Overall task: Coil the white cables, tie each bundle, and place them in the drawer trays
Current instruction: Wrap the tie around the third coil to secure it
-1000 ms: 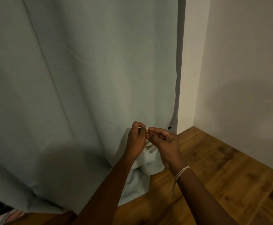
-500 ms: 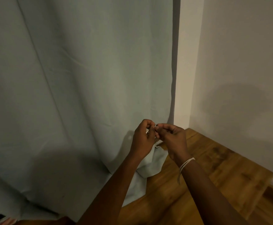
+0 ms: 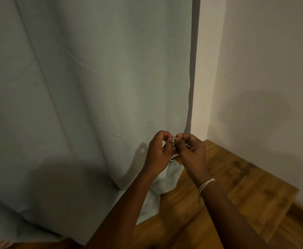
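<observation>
I see both hands raised together in front of the pale curtain (image 3: 86, 105), a little below centre toward five o'clock. The left hand (image 3: 158, 151) has its fingers curled, thumb and forefinger pressed together on a thin dark tie (image 3: 174, 137) that spans the small gap to the right hand (image 3: 192, 155), whose fingers pinch the tie's other end. The two sets of fingertips nearly touch. The white cable (image 3: 173, 158) sits tucked between the two palms; only short pale bits show, one loop below the knuckles at six o'clock of the pinch, so I cannot tell how it is coiled. A pale string band (image 3: 205, 185) circles the right wrist. Beyond the hands the curtain's hem pools on the wooden floor (image 3: 228, 186), and a plain wall (image 3: 264, 87) fills the side toward three o'clock.
</observation>
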Demonstrator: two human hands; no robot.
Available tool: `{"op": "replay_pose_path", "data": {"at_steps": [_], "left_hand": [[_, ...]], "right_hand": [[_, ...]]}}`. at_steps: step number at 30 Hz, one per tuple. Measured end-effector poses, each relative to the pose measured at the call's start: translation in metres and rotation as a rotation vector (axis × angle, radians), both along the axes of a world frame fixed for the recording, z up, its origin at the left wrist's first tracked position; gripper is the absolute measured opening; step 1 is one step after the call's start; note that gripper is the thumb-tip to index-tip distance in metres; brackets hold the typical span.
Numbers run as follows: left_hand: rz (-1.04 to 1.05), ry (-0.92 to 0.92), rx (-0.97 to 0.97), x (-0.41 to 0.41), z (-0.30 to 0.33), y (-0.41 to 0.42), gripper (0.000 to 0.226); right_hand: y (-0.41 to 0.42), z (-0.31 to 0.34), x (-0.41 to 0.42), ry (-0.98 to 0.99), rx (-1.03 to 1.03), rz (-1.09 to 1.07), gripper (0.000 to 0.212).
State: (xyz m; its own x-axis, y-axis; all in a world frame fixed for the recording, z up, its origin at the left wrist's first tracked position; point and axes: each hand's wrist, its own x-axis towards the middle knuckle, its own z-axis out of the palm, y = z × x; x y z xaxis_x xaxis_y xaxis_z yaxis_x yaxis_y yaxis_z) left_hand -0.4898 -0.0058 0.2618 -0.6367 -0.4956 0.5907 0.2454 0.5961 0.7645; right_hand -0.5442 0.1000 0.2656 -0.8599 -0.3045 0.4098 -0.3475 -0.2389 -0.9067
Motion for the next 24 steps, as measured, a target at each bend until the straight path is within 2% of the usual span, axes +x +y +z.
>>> {"op": "replay_pose_path", "data": {"at_steps": [4,13,18,24], "left_hand": [[-0.011,0.018,-0.039,0.001,-0.002,-0.001,0.009],[-0.014,0.034,-0.125,-0.001,-0.001,-0.002,0.016],[0.003,0.043,-0.175,0.0,0.001,-0.004,0.01],[0.047,0.033,-0.132,-0.001,0.0,0.0,0.012]], "right_hand": [[0.0,-0.002,-0.003,0.088,0.056,-0.026,0.01],[-0.001,-0.003,-0.007,0.117,0.092,-0.044,0.011],[0.0,-0.003,-0.01,0.151,0.116,-0.029,0.012],[-0.001,-0.006,-0.013,0.167,0.144,-0.072,0.011]]}}
